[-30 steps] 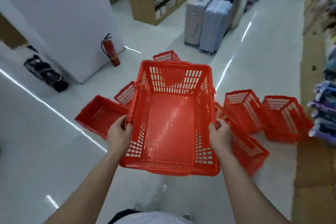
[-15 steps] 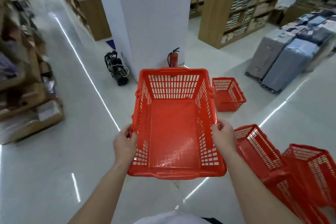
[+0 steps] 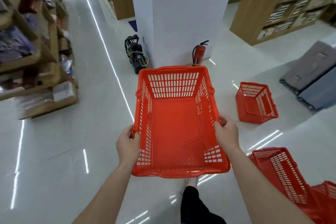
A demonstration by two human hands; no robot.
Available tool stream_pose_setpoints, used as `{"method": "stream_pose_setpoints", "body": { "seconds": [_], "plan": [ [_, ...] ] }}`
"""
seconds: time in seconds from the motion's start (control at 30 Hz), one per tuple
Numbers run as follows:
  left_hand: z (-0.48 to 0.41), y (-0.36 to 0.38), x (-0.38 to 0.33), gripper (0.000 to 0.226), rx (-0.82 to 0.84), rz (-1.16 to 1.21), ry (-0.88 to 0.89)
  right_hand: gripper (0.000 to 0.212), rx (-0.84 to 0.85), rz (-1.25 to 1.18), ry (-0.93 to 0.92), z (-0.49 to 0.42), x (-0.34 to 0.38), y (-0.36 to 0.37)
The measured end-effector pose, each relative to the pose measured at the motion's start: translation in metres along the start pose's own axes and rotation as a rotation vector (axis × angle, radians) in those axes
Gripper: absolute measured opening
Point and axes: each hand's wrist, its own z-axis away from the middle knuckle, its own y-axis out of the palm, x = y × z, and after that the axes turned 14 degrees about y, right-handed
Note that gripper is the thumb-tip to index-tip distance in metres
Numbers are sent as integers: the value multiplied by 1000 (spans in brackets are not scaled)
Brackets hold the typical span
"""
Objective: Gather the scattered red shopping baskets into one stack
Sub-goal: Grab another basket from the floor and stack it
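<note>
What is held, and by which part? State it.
A red basket, empty, gripped by its two long side rims near the person: left hand on one, right hand on the other.

The slotted plastic shopping basket is red, the glossy floor pale white, the square pillar white, the fire extinguisher red.

- basket in hand is dead center, left hand on its left rim, right hand on its right rim
- pillar straight ahead, extinguisher at its base
- another basket sits on the floor to the right
- two more baskets lower right, nearest me
- suitcases far right
</note>
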Motion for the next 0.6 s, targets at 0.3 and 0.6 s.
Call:
{"method": "stream_pose_setpoints", "body": {
  "seconds": [0.3, 0.6],
  "plan": [
    [-88, 126, 51, 25, -13, -169, -180, 26, 154, 154, 5, -198, 2, 65],
    [-127, 217, 167, 27, 114, -269, -355, 36, 284, 348, 53, -344, -70, 164]
  ]
}}
